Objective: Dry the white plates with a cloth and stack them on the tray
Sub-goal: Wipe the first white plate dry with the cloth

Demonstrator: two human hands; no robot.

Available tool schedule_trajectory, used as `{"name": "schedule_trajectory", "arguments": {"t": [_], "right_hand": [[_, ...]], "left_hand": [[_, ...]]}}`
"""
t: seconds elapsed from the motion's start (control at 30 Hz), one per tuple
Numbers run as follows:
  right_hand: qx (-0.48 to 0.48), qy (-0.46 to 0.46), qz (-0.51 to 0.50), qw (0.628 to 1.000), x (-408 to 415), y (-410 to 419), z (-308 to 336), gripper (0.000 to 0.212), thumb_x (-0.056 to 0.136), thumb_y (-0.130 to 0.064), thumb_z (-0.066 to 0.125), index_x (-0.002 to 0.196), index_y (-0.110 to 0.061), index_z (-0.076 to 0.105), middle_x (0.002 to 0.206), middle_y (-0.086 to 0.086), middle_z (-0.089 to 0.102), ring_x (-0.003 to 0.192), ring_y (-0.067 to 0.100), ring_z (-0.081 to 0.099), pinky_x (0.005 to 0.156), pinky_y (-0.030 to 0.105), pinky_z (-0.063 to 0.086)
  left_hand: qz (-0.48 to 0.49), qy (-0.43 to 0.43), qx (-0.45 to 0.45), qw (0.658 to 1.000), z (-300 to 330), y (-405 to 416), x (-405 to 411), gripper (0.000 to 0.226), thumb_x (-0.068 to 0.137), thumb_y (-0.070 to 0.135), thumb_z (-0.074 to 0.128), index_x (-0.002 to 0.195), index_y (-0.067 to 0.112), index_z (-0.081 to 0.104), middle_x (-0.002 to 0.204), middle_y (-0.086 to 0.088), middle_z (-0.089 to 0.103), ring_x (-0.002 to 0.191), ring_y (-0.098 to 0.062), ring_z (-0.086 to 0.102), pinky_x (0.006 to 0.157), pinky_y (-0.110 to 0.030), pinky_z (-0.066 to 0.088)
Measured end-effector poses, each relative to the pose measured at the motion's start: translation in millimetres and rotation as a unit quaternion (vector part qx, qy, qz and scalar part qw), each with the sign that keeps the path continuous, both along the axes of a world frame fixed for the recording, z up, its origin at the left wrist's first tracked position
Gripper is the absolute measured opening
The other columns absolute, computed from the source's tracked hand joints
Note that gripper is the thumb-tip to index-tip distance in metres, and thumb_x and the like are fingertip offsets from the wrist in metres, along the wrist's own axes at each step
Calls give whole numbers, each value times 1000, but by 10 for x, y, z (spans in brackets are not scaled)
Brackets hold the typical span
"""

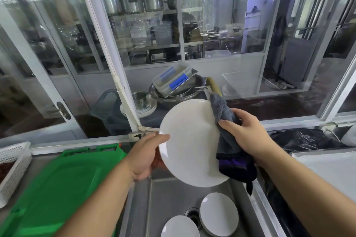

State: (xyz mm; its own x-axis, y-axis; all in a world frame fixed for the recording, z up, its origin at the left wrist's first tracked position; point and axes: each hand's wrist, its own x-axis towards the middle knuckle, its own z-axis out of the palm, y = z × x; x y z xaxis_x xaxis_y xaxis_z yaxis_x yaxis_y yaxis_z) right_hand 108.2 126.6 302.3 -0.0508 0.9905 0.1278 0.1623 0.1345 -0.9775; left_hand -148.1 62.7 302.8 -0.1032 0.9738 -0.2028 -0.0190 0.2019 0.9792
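Observation:
I hold a round white plate (189, 140) upright over the steel sink (169, 194). My left hand (148, 152) grips its left rim, thumb on the front face. My right hand (247, 132) clutches a grey and dark purple cloth (229, 140) against the plate's right edge. Down in the sink lie more white plates, one stack (218, 214) at the right and one plate (180, 227) at the bottom middle. A green tray (57, 188) sits on the counter to the left of the sink.
A white mesh basket (13, 165) stands at the far left. Behind the sink are metal bowls (173, 94), a steel pan with a blue-trimmed box (173, 79) and stacked dishes (140, 110). Black plastic (304, 140) lies at the right, beside a white surface (327, 167).

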Motion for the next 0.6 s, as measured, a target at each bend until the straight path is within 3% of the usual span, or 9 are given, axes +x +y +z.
{"name": "schedule_trajectory", "arguments": {"t": [0.07,0.17,0.27,0.33,0.47,0.6], "right_hand": [[10,5,7,1000,-13,12,18,28,93,-12,74,118,-26,72,98,-6,78,86,4,74,71,18,58],[8,52,3,999,-49,10,-20,43,93,-12,75,131,-30,66,112,-5,76,93,6,74,76,22,60],[3,71,-10,997,-66,-2,-60,46,94,-13,74,133,-36,68,118,-7,77,100,14,75,91,37,62],[3,49,-22,999,-94,-10,-117,46,94,-21,72,135,-43,67,119,-12,76,106,14,74,98,44,59],[-4,-19,-73,997,-175,-50,-212,52,96,-37,66,146,-47,55,128,-18,71,117,10,67,107,41,52],[33,-138,-121,982,-290,-153,-288,49,99,-33,66,147,-31,58,139,5,56,130,25,54,114,38,40]], "left_hand": [[3,26,5,1000,10,9,-1,18,95,22,62,99,9,74,95,-16,76,81,-31,70,68,-39,53],[38,39,34,998,9,-15,80,25,82,32,64,87,13,78,98,-13,79,100,-35,71,94,-51,53],[72,38,45,996,-36,-86,179,27,75,38,64,83,17,77,94,-8,79,98,-34,70,93,-49,53],[99,25,54,993,-79,-105,255,33,70,45,66,88,19,77,100,-9,78,108,-38,69,101,-59,51],[141,7,63,988,-218,-81,332,34,70,57,61,95,39,74,105,4,78,111,-29,68,102,-61,52],[181,25,65,981,-221,-126,507,25,89,46,59,95,26,72,94,7,78,103,-29,70,95,-57,56]]}}
